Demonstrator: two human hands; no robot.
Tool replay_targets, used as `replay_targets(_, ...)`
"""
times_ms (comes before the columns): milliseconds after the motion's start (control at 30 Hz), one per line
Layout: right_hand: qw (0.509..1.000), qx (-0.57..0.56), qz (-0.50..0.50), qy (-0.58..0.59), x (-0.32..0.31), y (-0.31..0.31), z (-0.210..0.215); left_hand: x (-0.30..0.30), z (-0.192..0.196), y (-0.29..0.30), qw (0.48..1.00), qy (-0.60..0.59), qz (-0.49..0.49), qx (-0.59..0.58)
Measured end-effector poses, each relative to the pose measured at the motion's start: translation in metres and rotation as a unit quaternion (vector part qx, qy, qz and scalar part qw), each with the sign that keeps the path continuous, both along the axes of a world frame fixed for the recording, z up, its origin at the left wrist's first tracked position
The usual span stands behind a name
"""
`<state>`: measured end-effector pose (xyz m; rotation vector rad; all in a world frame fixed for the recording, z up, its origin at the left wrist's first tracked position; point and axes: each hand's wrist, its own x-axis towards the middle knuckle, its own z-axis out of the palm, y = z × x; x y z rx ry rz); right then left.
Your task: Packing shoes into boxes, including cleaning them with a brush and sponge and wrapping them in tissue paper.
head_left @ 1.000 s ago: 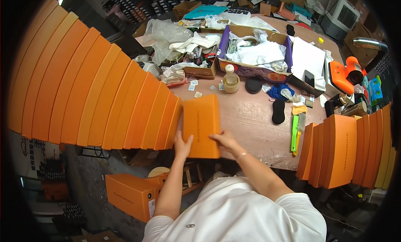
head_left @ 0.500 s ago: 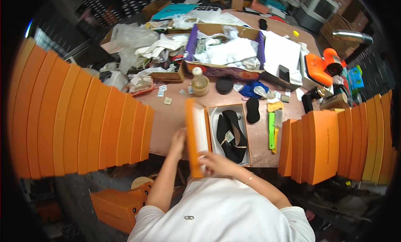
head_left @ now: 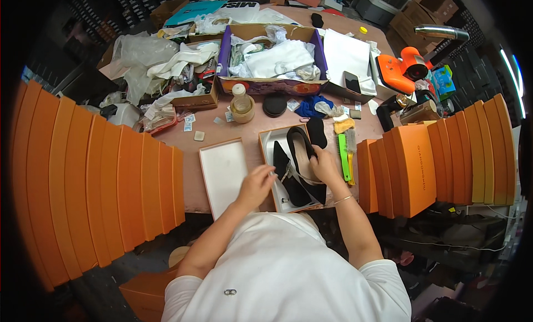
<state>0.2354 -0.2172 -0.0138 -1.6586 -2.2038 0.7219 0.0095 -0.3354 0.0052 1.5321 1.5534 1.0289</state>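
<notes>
An open shoe box (head_left: pixel 267 202) with orange edges and a pale lining stands before me on the table. In it is a pair of black pointed shoes, the left shoe (head_left: pixel 292 192) lying low and the right shoe (head_left: pixel 299 150) with its beige insole showing. My right hand (head_left: pixel 323 165) grips the right shoe by its side. Over the box's left edge, my left hand (head_left: pixel 257 184) is closed in a pinch beside the left shoe; whatever its fingertips hold is too small to tell. The box lid (head_left: pixel 223 169) lies to the left, white inside facing up.
Tall rows of orange boxes flank me at left (head_left: pixel 105 183) and right (head_left: pixel 413 166). Behind the shoe box are a bottle (head_left: pixel 240 104), a round black tin (head_left: pixel 275 105) and a purple carton (head_left: pixel 224 58) of white paper. Brushes (head_left: pixel 344 155) lie at its right.
The lid, upright in my hands before, now lies flat left of the box. My right hand has moved onto the right shoe, and my left hand has come to the box.
</notes>
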Motion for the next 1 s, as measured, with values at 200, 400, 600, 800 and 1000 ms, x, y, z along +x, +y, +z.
replay_targets(200, 0.955, -0.184, 0.140, 0.186, 0.000, 0.005, 0.053, -0.048, 0.034, 0.049, 0.989, -0.128, 0.068, -0.011)
replay_targets(400, 0.941, 0.025, 0.337, 0.002, -0.038, -0.015, 0.069, -0.034, 0.038, 0.096, 0.897, -0.199, -0.263, -0.295)
replay_targets(600, 0.921, 0.236, 0.228, 0.207, -0.033, -0.023, 0.084, -0.010, 0.026, 0.039, 0.747, -0.516, -0.198, -0.368)
replay_targets(800, 0.991, 0.023, -0.131, -0.001, 0.126, 0.025, -0.028, 0.010, 0.022, 0.044, 0.758, -0.555, -0.079, -0.334)
replay_targets(1000, 0.978, -0.075, -0.148, -0.122, 0.147, 0.039, -0.082, 0.009, 0.036, 0.054, 0.728, -0.574, 0.015, -0.373)
